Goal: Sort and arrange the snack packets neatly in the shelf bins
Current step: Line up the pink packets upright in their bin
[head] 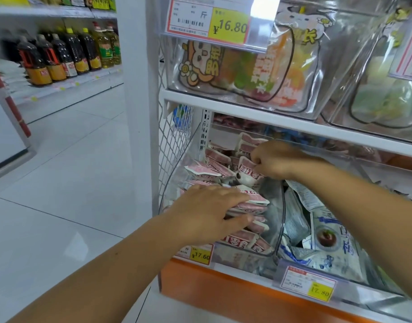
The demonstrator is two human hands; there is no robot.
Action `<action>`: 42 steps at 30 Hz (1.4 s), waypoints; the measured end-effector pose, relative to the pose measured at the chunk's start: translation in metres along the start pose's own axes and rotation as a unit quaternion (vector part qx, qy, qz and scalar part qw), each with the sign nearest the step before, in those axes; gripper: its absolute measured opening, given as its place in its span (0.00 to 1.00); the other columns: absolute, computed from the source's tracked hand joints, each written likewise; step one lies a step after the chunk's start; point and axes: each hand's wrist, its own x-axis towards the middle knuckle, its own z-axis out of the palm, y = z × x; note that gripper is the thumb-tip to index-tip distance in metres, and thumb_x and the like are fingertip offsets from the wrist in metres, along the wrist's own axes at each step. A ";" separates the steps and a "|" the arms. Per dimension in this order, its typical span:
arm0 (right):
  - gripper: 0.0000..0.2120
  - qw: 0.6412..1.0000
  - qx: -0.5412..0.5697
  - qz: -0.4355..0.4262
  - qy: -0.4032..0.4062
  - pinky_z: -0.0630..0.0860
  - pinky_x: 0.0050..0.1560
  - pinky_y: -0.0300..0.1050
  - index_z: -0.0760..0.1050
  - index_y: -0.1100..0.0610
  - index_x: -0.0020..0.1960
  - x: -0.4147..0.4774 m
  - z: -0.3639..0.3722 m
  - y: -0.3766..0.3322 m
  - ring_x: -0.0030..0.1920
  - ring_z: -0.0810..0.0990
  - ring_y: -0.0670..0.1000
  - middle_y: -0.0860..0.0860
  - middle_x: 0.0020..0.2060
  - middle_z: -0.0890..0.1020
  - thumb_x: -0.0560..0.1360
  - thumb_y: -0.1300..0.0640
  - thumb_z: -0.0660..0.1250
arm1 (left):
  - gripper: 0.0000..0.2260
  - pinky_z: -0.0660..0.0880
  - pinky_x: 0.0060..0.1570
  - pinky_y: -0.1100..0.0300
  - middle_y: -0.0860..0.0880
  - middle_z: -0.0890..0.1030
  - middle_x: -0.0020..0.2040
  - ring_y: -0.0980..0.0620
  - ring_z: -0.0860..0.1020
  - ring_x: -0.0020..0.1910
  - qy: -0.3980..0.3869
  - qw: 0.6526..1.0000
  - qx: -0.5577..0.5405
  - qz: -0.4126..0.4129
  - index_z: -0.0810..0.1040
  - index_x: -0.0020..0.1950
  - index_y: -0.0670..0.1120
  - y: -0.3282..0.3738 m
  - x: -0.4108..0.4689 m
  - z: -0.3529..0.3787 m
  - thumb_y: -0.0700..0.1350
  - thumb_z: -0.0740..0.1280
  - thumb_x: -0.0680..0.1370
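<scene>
Left hand (pixel 207 213) reaches in from the lower left and lies over the front of the clear plastic bin (pixel 277 220) on the lower shelf. Its fingers are spread across the top of a small stack of packets (pixel 249 202), with the thumb beneath, so the stack is pinched between them. Right hand (pixel 279 162) reaches in from the right, further back in the same bin. Its fingers are curled and pinch the top edge of an upright packet (pixel 248 170). Pink-and-white snack packets (pixel 214 170) fill this bin: some stand on edge at the rear, others lie flat at the front. Just beside it, to the right, a second bin holds blue-and-white packets (pixel 328 236) in a loose pile. Yellow price tags (pixel 200 255) are clipped along the shelf edge above an orange base panel (pixel 223 290). Cartoon-printed pouches (pixel 235 66) occupy the upper bins. Bottles (pixel 60 57) stand on a distant shelf at left.
</scene>
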 end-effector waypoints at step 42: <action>0.08 0.938 0.288 -0.100 0.167 0.71 0.42 0.34 0.76 0.48 0.57 0.016 -0.001 -0.048 0.45 0.78 0.41 0.44 0.49 0.79 0.78 0.51 0.65 | 0.23 0.31 0.62 0.70 0.51 0.59 0.78 0.53 0.56 0.76 0.094 0.994 0.062 -0.011 0.55 0.79 0.50 -0.017 -0.060 -0.004 0.51 0.51 0.84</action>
